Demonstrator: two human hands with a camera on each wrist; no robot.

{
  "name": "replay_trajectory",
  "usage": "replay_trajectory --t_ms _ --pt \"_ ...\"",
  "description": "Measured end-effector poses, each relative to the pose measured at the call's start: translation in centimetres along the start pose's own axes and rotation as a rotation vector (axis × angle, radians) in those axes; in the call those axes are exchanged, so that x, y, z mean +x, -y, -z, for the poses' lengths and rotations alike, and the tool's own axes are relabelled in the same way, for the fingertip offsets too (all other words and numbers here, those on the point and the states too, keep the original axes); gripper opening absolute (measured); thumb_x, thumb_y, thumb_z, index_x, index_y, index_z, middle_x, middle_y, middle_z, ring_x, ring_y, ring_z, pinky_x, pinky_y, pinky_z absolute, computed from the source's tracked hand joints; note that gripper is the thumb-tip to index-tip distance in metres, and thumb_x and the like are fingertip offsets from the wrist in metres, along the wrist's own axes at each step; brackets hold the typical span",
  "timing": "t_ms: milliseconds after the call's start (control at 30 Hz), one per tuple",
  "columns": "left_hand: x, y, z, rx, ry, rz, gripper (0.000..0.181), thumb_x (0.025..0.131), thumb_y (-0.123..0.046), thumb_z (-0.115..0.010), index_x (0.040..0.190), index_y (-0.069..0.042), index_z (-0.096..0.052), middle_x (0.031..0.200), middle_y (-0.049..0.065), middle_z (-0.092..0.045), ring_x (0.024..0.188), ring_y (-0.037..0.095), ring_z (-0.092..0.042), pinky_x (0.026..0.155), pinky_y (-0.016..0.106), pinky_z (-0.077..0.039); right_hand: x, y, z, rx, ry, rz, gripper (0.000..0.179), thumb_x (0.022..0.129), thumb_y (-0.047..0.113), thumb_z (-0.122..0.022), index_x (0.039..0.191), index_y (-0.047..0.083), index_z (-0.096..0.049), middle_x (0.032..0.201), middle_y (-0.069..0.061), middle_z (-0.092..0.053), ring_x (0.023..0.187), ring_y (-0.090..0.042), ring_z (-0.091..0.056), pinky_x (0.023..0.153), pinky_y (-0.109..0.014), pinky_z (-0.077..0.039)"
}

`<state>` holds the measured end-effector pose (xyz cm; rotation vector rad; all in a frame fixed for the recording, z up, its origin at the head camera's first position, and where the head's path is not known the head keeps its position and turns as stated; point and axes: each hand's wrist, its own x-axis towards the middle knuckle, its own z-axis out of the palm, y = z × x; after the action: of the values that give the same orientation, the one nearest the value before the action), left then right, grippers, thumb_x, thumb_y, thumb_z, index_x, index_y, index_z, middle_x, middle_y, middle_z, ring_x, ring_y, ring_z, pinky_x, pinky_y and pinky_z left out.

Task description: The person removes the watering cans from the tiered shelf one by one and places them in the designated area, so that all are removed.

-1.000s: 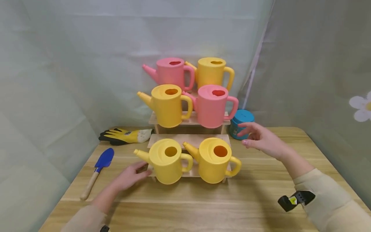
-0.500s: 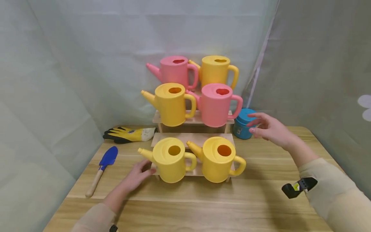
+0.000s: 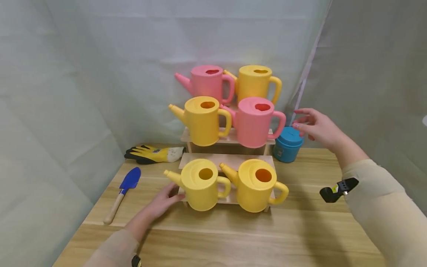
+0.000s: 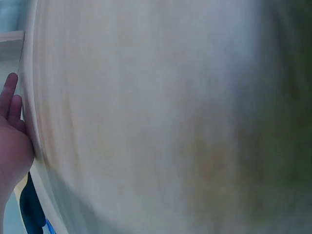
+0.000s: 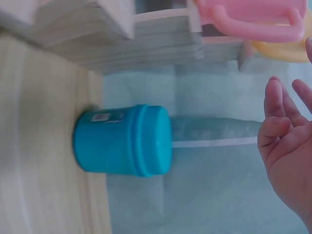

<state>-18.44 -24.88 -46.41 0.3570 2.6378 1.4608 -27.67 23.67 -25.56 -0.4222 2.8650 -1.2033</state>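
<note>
Several toy-like watering cans stand on a stepped wooden stand (image 3: pixel 227 161). On its lowest step are a pale yellow watering can (image 3: pixel 200 191) and a deeper yellow watering can (image 3: pixel 253 193). Higher up are a yellow watering can (image 3: pixel 201 126) beside a pink watering can (image 3: pixel 252 126); behind them are another pink watering can (image 3: pixel 207 85) and yellow watering can (image 3: pixel 254 83). My left hand (image 3: pixel 163 202) rests at the stand's lower left end, its fingertips partly hidden. My right hand (image 3: pixel 318 129), fingers loosely bent and holding nothing, hovers right of the middle pink can's handle.
A lidded blue tub (image 3: pixel 287 146) stands right of the stand, below my right hand. Yellow-and-black gloves (image 3: pixel 153 154) lie at the back left of the wooden table (image 3: pixel 233 241). In front of them lies a blue trowel (image 3: pixel 123 193) with a wooden handle. Pale curtains hang behind.
My right hand has risen from beside the blue tub to above its lid level. My left hand stays at the stand's end. The whole head view has shifted, so things sit further right.
</note>
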Motion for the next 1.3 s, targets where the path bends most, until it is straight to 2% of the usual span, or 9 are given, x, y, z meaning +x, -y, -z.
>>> replay_trajectory --t_ms 133,267,467,500,600,700,900,1200,1300 --pt "-0.1 -0.1 -0.2 0.006 -0.016 0.047 0.063 0.089 -0.041 -0.060 0.144 -0.024 -0.036 0.144 0.019 -0.038 0.129 0.039 -0.037 0.105 0.056 -0.026 1.5 1.1 0.2 0.003 -0.030 -0.016 0.075 0.088 0.051 -0.056 0.147 0.015 -0.027 0.129 -0.018 -0.047 0.094 -0.032 -0.054 0.069 -0.031 -0.046" --pt "-0.1 -0.1 -0.5 0.020 -0.022 0.060 0.060 0.089 -0.043 -0.061 0.142 -0.023 -0.039 0.139 0.018 -0.044 0.125 0.038 -0.042 0.102 0.057 -0.030 2.7 2.2 0.6 -0.001 -0.040 -0.047 0.080 0.086 0.055 -0.056 0.147 0.013 -0.024 0.131 -0.019 -0.045 0.095 -0.031 -0.053 0.070 -0.032 -0.046" --pt "-0.1 0.2 -0.3 -0.014 -0.016 0.065 0.059 0.088 -0.040 -0.062 0.141 -0.027 -0.040 0.141 0.016 -0.043 0.127 0.037 -0.040 0.103 0.057 -0.028 4.5 3.6 1.0 0.009 -0.092 -0.091 0.080 0.086 0.059 -0.052 0.148 0.014 -0.025 0.128 -0.018 -0.046 0.094 -0.028 -0.052 0.075 -0.035 -0.045" --pt "-0.3 -0.3 -0.2 -0.019 -0.012 0.068 0.059 0.088 -0.039 -0.063 0.141 -0.025 -0.040 0.141 0.018 -0.042 0.127 0.038 -0.039 0.103 0.058 -0.028 4.8 3.8 1.0 0.012 -0.094 -0.094 0.079 0.087 0.058 -0.052 0.148 0.014 -0.025 0.128 -0.018 -0.046 0.094 -0.028 -0.052 0.075 -0.035 -0.045" --pt "-0.3 -0.3 -0.3 -0.027 -0.009 0.081 0.061 0.088 -0.039 -0.063 0.142 -0.025 -0.039 0.142 0.018 -0.041 0.129 0.039 -0.038 0.104 0.058 -0.027 5.7 4.3 1.0 0.029 -0.102 -0.105 0.077 0.088 0.055 -0.052 0.148 0.016 -0.025 0.134 -0.018 -0.044 0.095 -0.026 -0.053 0.075 -0.035 -0.045" --pt "-0.2 -0.6 -0.3 -0.026 -0.011 0.097 0.062 0.087 -0.039 -0.064 0.142 -0.025 -0.040 0.142 0.019 -0.040 0.129 0.039 -0.037 0.103 0.058 -0.027 6.3 4.9 1.0 0.056 -0.129 -0.128 0.077 0.088 0.054 -0.053 0.149 0.018 -0.023 0.139 -0.016 -0.041 0.097 -0.024 -0.053 0.077 -0.034 -0.045" --pt "0.2 -0.2 -0.1 -0.028 -0.007 0.111 0.063 0.085 -0.044 -0.065 0.141 -0.028 -0.041 0.142 0.018 -0.041 0.129 0.039 -0.037 0.103 0.059 -0.027 7.2 6.1 0.8 0.104 -0.176 -0.138 0.078 0.086 0.054 -0.056 0.149 0.023 -0.022 0.143 -0.013 -0.040 0.103 -0.025 -0.054 0.083 -0.033 -0.045" --pt "-0.1 0.1 0.2 -0.036 -0.005 0.151 0.067 0.084 -0.046 -0.066 0.142 -0.029 -0.039 0.143 0.018 -0.040 0.129 0.038 -0.037 0.104 0.058 -0.026 8.2 7.0 -0.3 0.187 -0.187 -0.116 0.068 0.088 0.044 -0.059 0.147 0.029 -0.029 0.138 -0.013 -0.043 0.102 -0.028 -0.057 0.084 -0.034 -0.048" --pt "-0.2 0.0 0.3 -0.037 -0.006 0.149 0.067 0.084 -0.046 -0.066 0.143 -0.029 -0.038 0.142 0.018 -0.040 0.129 0.038 -0.037 0.104 0.058 -0.026 8.4 7.2 -0.6 0.228 -0.205 -0.113 0.062 0.090 0.040 -0.059 0.145 0.028 -0.034 0.132 -0.013 -0.048 0.097 -0.027 -0.060 0.081 -0.030 -0.050"
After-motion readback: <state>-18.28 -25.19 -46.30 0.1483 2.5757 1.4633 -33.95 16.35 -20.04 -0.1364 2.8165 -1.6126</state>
